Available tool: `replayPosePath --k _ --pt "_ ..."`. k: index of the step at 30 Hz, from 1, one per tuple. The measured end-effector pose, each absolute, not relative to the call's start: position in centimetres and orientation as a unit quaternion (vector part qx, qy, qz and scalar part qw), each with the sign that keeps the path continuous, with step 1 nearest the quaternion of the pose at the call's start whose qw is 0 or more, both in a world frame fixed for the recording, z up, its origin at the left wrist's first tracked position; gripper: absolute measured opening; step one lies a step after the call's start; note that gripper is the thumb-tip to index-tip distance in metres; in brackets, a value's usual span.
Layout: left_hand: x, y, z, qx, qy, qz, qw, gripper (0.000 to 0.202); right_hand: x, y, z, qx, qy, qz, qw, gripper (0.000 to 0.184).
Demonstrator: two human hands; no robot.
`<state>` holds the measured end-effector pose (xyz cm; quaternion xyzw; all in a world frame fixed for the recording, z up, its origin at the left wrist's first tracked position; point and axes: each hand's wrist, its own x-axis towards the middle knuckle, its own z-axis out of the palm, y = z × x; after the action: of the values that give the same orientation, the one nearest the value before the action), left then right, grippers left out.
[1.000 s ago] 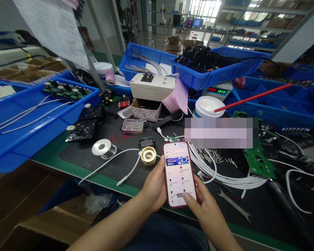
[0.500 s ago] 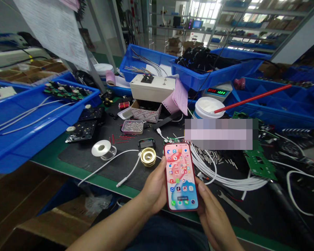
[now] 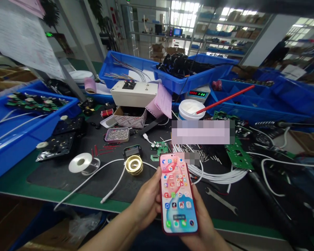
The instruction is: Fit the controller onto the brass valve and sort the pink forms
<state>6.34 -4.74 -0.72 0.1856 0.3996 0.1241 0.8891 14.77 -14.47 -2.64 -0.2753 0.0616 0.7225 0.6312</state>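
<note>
A red-cased phone [image 3: 178, 193] showing a home screen of app icons is held over the near edge of the bench. My left hand [image 3: 145, 200] grips its left side, thumb on the edge. My right hand [image 3: 204, 223] supports it from the right and underneath, fingers curled behind the case. Just beyond the phone lie a brass ring [image 3: 134, 164], a white cable [image 3: 94, 176] and a bundle of white wires [image 3: 219, 176].
The black mat [image 3: 54, 170] carries a solder spool [image 3: 81, 164], a tray of small screws [image 3: 117, 134], a green circuit board [image 3: 237, 155], a wrench [image 3: 221, 200] and a white tub [image 3: 191, 108] with a red stick. Blue bins [image 3: 21, 129] line the left and back.
The phone's screen went from an app list to the home screen. My right thumb came off the screen. The phone and both hands now sit lower and nearer as the view shifted.
</note>
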Motion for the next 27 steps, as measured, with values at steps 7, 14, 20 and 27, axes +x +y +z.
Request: replayPosePath --k 7,14,20,27 --pt "6.1 -4.5 -1.1 0.23 0.355 0.07 0.904 0.047 14.9 -14.3 -2.7 -0.224 0.043 0.743 0.629 0.064" --pt "6.4 -4.6 -1.2 0.239 0.348 0.095 0.902 0.039 15.4 -14.9 -2.4 -0.195 0.05 0.739 0.642 0.059" --pt "6.7 -4.7 -0.7 0.249 0.327 0.101 0.906 0.037 15.2 -15.0 -2.3 -0.221 0.008 0.735 0.641 0.059" --pt "4.2 -4.7 -1.6 0.433 0.363 0.167 0.808 0.04 19.6 -16.9 -2.0 -0.303 -0.041 0.659 0.687 0.087"
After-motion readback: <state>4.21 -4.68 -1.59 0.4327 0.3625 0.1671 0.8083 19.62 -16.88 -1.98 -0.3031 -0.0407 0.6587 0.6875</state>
